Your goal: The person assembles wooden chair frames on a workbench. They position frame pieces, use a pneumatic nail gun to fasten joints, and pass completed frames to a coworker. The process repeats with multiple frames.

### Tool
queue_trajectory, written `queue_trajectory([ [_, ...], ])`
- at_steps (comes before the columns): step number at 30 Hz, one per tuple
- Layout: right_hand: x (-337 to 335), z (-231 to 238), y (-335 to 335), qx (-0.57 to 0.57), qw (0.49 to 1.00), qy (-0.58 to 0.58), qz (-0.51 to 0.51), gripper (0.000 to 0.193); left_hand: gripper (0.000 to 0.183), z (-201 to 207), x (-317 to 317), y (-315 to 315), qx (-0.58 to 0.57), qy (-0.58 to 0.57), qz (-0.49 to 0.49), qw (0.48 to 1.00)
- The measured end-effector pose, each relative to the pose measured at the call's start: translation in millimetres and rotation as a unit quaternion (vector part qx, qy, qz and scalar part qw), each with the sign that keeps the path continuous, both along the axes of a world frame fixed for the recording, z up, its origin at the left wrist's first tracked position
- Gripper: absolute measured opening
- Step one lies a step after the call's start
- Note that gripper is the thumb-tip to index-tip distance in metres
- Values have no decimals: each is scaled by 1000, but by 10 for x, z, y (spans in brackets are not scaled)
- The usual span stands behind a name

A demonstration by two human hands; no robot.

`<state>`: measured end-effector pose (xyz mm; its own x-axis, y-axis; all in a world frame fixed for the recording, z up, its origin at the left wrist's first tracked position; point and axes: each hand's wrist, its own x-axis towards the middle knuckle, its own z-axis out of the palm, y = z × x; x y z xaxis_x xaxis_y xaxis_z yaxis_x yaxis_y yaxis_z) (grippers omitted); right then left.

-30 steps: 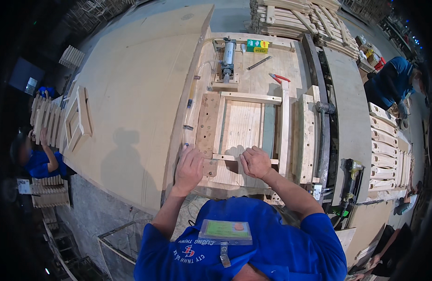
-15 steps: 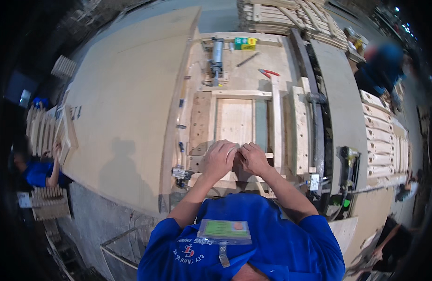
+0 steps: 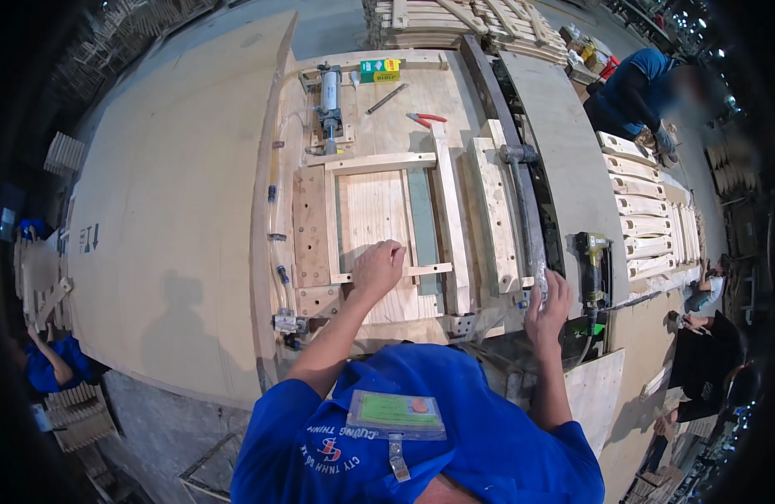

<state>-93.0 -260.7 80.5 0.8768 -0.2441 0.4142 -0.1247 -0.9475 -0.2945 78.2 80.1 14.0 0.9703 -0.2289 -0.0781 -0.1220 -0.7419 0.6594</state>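
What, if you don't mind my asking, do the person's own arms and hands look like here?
The left hand and right hand show no gloves, rings or watches. Both forearms are uncovered, with no cables attached. The short, bright blue fabric sleeves end around the elbows and carry no visible markings.

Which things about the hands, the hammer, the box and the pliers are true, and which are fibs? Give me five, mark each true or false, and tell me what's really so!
1. The left hand is at the near rail of the wooden frame. True.
2. The hammer lies inside the wooden frame. False: it lies to the right of it.
3. The right hand is by the near end of the hammer's handle. True.
4. The small box is blue all over. False: it is green and yellow.
5. The pliers have red handles. True.
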Motion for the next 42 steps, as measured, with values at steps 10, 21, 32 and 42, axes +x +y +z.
queue_trajectory([
  [10,911,236,142,76,989,119,52,52,30,65,-14,18,28,34,21,999],
  [21,2173,-412,278,118,980,159,-31,49,28,81,-23,-3,12,16,34,999],
  [32,1064,1192,1022,583,804,111,45,33,29,-50,-49,76,1,-17,36,999],
  [42,-351,-264,1100,305,908,284,37,49,29,58,-20,2,8,18,11,1000],
])
